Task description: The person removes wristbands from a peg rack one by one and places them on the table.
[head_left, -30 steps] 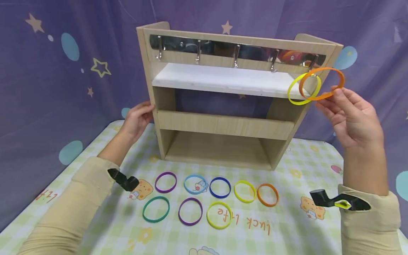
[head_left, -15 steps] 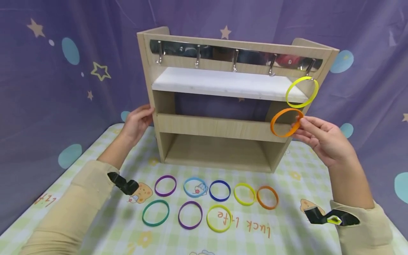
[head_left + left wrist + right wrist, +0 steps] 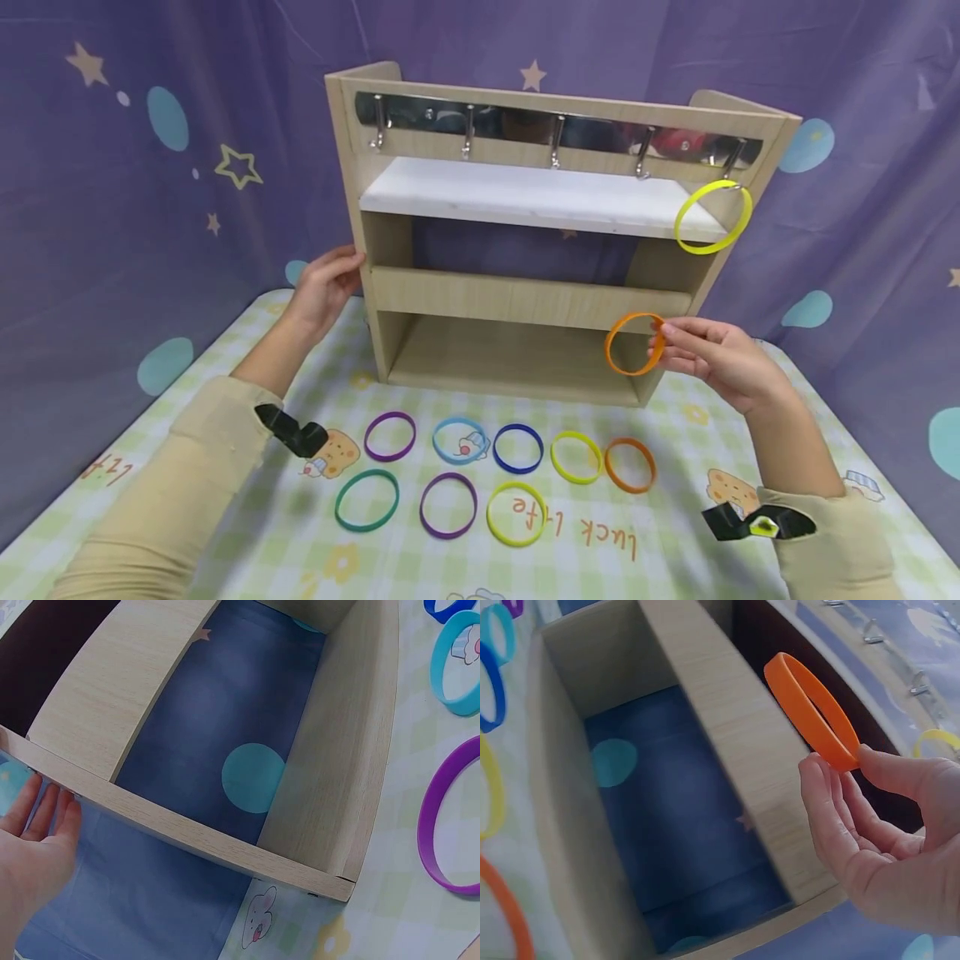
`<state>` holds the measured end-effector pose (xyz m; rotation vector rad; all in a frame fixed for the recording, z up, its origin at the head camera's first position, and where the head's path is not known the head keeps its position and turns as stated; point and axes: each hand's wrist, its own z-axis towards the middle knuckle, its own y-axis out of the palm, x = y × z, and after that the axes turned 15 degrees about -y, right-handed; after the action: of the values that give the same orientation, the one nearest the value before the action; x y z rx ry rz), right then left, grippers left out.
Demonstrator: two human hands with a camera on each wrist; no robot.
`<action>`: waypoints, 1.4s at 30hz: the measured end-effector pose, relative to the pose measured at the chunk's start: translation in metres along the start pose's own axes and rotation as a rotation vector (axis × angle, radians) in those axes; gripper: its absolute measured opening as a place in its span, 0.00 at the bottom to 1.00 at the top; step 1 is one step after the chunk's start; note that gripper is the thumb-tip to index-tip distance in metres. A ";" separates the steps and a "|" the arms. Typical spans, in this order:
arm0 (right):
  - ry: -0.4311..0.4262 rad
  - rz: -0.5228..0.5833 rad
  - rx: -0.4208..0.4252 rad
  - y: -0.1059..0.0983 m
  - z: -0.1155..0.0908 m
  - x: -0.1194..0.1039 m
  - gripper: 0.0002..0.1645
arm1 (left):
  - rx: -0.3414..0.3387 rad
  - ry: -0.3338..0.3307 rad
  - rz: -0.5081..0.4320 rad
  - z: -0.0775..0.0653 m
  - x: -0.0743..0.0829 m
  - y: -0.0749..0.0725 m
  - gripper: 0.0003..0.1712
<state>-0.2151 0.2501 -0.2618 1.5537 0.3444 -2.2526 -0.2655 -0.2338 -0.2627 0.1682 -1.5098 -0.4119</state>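
My right hand point(image 3: 720, 358) pinches an orange wristband point(image 3: 635, 344) between thumb and fingers, in front of the lower right of a wooden rack point(image 3: 525, 300). The right wrist view shows that orange wristband point(image 3: 810, 712) standing up from the fingertips. My left hand point(image 3: 324, 292) rests its fingertips on the rack's left side panel; in the left wrist view, the fingers point(image 3: 46, 810) are nearly straight against the panel's outer face. From the rightmost metal hook point(image 3: 733, 160) hangs a yellow wristband point(image 3: 712, 217).
Several wristbands lie in two rows on the checked tablecloth before the rack, among them a purple one point(image 3: 390, 436), a green one point(image 3: 367, 500), a dark blue one point(image 3: 517, 448) and another orange one point(image 3: 630, 465). A purple curtain point(image 3: 225, 100) hangs behind.
My right hand has moved down and left from the rightmost hook, carrying the orange wristband away from the hanging yellow one. My left hand has stayed at the rack's side.
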 end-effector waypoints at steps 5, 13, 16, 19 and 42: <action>0.019 -0.012 -0.050 0.003 -0.002 0.014 0.15 | -0.003 0.006 0.000 0.001 0.001 0.001 0.16; 0.131 -0.122 -0.103 0.011 -0.001 0.031 0.12 | -0.013 0.028 -0.011 0.003 0.009 0.003 0.14; 0.185 -0.161 -0.130 0.015 -0.004 0.039 0.09 | -0.016 0.032 -0.018 0.003 0.009 0.002 0.14; 0.245 -0.190 -0.156 0.018 -0.009 0.048 0.08 | -0.020 0.036 -0.021 0.004 0.009 0.002 0.14; 0.439 -0.138 -0.405 0.042 -0.045 0.086 0.24 | -0.018 0.016 -0.041 0.001 0.001 0.001 0.13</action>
<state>-0.1857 0.2162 -0.3580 1.8179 0.9886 -1.7599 -0.2665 -0.2327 -0.2616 0.1881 -1.4884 -0.4554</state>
